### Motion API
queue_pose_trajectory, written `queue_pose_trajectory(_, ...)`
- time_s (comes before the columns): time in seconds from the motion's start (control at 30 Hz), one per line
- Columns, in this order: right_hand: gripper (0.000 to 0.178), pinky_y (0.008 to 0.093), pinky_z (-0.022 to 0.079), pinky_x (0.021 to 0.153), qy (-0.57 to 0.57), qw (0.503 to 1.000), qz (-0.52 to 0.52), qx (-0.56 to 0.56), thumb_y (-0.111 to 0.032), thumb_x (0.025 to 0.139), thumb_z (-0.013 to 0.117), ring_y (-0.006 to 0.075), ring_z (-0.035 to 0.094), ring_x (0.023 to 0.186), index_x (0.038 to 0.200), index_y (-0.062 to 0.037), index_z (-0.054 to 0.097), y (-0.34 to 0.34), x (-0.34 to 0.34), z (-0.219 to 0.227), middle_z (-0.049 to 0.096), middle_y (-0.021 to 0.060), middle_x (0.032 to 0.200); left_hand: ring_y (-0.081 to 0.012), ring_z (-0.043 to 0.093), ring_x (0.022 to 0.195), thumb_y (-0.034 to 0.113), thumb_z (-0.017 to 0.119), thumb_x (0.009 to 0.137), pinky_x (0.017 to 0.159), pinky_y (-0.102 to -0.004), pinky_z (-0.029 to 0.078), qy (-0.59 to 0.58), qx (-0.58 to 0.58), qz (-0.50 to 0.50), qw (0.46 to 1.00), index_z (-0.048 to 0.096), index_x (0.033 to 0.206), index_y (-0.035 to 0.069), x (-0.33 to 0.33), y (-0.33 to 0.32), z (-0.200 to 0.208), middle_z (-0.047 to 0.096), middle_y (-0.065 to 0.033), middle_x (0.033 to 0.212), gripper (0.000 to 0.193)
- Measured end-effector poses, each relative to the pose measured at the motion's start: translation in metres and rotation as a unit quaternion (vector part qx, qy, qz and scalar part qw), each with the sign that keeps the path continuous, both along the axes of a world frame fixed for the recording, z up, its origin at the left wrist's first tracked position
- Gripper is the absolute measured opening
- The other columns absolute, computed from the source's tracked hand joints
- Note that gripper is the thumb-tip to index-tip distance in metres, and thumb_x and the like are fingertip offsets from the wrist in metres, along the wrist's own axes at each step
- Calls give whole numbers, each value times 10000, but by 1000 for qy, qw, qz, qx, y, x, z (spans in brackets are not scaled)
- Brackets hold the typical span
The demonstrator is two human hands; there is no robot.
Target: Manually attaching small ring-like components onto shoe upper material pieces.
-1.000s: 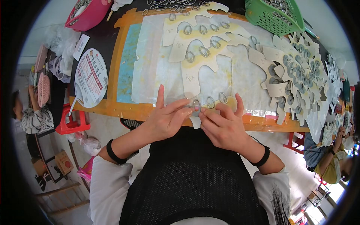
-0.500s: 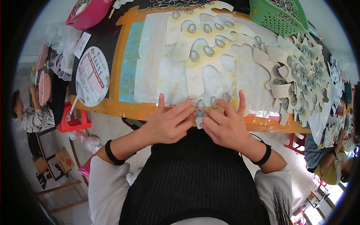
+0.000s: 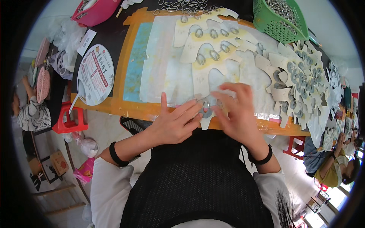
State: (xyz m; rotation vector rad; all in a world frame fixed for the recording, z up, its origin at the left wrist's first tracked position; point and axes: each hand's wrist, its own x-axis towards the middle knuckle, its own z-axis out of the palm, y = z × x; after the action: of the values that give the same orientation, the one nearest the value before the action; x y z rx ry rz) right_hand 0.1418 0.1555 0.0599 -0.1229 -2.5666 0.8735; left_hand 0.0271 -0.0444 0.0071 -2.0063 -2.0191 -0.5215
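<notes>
Near the table's front edge lies a cream cut-out piece (image 3: 205, 124) with curved arms, mostly covered by my hands. A silver oval ring (image 3: 206, 106) sits on it, with a grey patch showing inside and below. My left hand (image 3: 176, 122) rests beside this ring, fingers stretched out and fingertips touching the piece. Just right of the ring, my right hand (image 3: 238, 112) is raised with thumb and fingers apart, slightly blurred, nothing seen in it. Beyond my hands, several similar cream pieces (image 3: 203, 76) lie overlapped, yellowish along their edges, with rings standing on them.
Loose rings (image 3: 182, 5) lie at the back. A green basket (image 3: 281, 24) and a pink basket (image 3: 99, 13) hold metal parts. A pile of ringed pieces (image 3: 292, 81) covers the right side. A round fan (image 3: 95, 76) lies left. Red stools (image 3: 70, 118) and other people are beyond the table.
My right hand has lifted off the piece by the ring, moving up and slightly right, and its fingers have spread. My left hand stays at the ring's left side.
</notes>
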Motion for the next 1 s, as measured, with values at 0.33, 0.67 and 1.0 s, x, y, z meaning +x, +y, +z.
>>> queue_pose_trajectory(0.33, 192, 295, 440, 779, -128, 959, 108, -227, -19, 749, 715, 189, 569, 838, 859, -51, 561, 8, -11, 4, 590, 48, 817, -281, 423, 1203, 265, 685, 707, 1093, -634, 57, -38, 151, 93, 983, 639, 1203, 160, -5, -15, -9, 437, -81, 1297, 509)
queue_pose_trajectory(0.67, 183, 229, 444, 714, -74, 843, 33, -532, -33, 828, 706, 55, 540, 748, 919, -48, 548, -6, -11, 4, 559, -23, 782, -80, 555, 773, 88, 681, 877, 725, -245, 478, -706, 102, 106, 692, 616, 1021, -43, 17, 27, 44, 641, -49, 897, 205)
queue_pose_trajectory(1.0, 153, 230, 452, 639, -184, 730, 129, -646, -122, 876, 697, 75, 573, 760, 833, 20, 660, 1, -16, 17, 619, -3, 802, -87, 584, 619, 57, 649, 890, 526, -226, 455, -672, 55, -96, 732, 638, 855, -55, -7, 21, 38, 634, -70, 747, 118)
